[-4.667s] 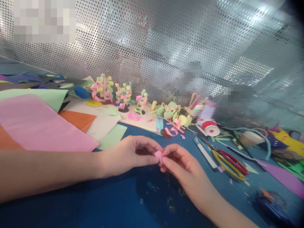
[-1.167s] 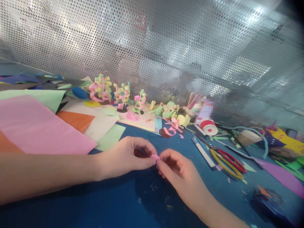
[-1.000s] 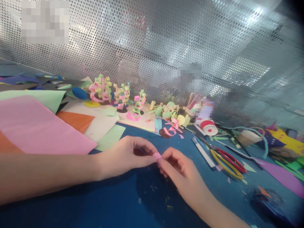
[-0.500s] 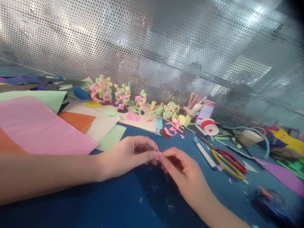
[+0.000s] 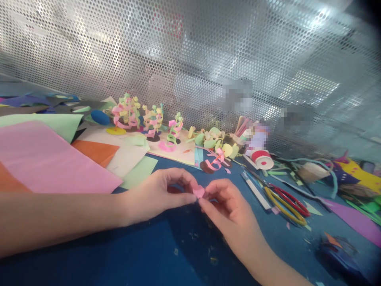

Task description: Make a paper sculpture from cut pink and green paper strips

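Note:
A small pink piece of paper [image 5: 199, 192] is pinched between the fingertips of both hands, above the blue table [image 5: 143, 254]. My left hand [image 5: 166, 190] closes thumb and fingers on its left side. From the right, my right hand [image 5: 229, 206] grips its other edge with thumb and forefinger. Just beyond the hands stands a pink paper curl [image 5: 218, 159] on a brown disc base [image 5: 206, 167]. Farther back are several spiral paper figures [image 5: 175, 129] in pink, green and yellow.
Large sheets of pink paper [image 5: 65, 159] and orange paper [image 5: 97, 151] lie at the left. Toward the right are yellow-handled scissors [image 5: 284, 208], red-handled scissors [image 5: 293, 200], a white stick [image 5: 257, 192] and a ribbon spool [image 5: 262, 159]. A perforated metal screen [image 5: 178, 51] rises behind.
The pink paper has been turned, so more of its face shows between the fingertips. Both hands have shifted slightly upward, with their fingers a little more spread around it.

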`<action>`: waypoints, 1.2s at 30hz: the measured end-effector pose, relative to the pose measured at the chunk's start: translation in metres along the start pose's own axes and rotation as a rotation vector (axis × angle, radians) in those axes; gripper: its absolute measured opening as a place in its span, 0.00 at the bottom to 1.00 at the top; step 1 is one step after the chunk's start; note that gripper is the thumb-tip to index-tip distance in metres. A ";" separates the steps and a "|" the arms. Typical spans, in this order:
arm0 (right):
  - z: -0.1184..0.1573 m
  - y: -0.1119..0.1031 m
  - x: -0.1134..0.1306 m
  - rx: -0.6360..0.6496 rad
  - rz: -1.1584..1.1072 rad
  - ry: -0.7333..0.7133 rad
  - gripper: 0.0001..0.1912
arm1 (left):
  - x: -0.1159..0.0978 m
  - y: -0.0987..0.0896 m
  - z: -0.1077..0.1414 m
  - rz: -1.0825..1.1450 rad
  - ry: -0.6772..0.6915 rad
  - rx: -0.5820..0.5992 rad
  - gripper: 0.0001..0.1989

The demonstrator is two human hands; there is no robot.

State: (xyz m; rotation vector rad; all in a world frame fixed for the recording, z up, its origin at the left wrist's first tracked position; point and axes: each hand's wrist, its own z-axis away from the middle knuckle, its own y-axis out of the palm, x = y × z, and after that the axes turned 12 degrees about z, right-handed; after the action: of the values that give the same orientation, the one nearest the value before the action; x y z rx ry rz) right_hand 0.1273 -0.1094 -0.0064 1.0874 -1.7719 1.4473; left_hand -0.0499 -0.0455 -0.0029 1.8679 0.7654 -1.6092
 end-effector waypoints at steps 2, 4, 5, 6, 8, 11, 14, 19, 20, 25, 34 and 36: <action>0.001 0.000 0.001 0.009 0.014 0.006 0.04 | 0.000 0.000 0.000 -0.006 0.000 -0.004 0.08; 0.001 0.000 0.002 0.010 0.020 0.003 0.04 | 0.001 0.000 0.000 -0.008 0.005 -0.007 0.07; 0.001 0.000 0.002 0.010 0.020 -0.002 0.04 | 0.001 0.000 -0.001 -0.009 0.008 -0.008 0.07; 0.001 0.000 0.002 0.009 0.020 -0.007 0.05 | 0.001 0.000 -0.001 -0.009 0.011 -0.009 0.07; 0.000 0.001 0.002 0.010 0.029 -0.012 0.05 | 0.002 0.000 -0.001 -0.007 0.015 -0.005 0.07; -0.001 0.002 0.002 0.008 0.038 -0.016 0.04 | 0.002 0.000 0.000 0.009 0.009 0.005 0.07; -0.001 0.001 0.003 0.008 0.037 -0.017 0.04 | 0.001 0.000 0.000 0.022 -0.008 0.011 0.06; 0.001 0.000 0.005 0.008 0.030 -0.017 0.03 | 0.000 0.000 0.000 -0.002 -0.014 0.039 0.06; 0.001 0.000 0.005 0.007 0.029 -0.012 0.03 | 0.000 0.000 0.000 -0.008 -0.012 0.043 0.06; 0.001 0.000 0.005 0.007 0.006 -0.001 0.02 | 0.001 0.000 0.001 -0.019 -0.009 0.059 0.06; 0.001 0.000 0.007 0.035 -0.076 0.016 0.02 | 0.001 0.002 0.001 -0.040 -0.012 0.073 0.11; 0.001 0.000 0.008 0.041 -0.084 0.009 0.02 | 0.000 0.002 0.000 -0.029 -0.020 0.078 0.10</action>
State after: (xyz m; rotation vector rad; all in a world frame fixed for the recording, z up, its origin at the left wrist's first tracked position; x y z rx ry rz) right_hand 0.1233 -0.1119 0.0006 1.1604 -1.6774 1.4409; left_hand -0.0485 -0.0475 -0.0028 1.8995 0.7342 -1.6955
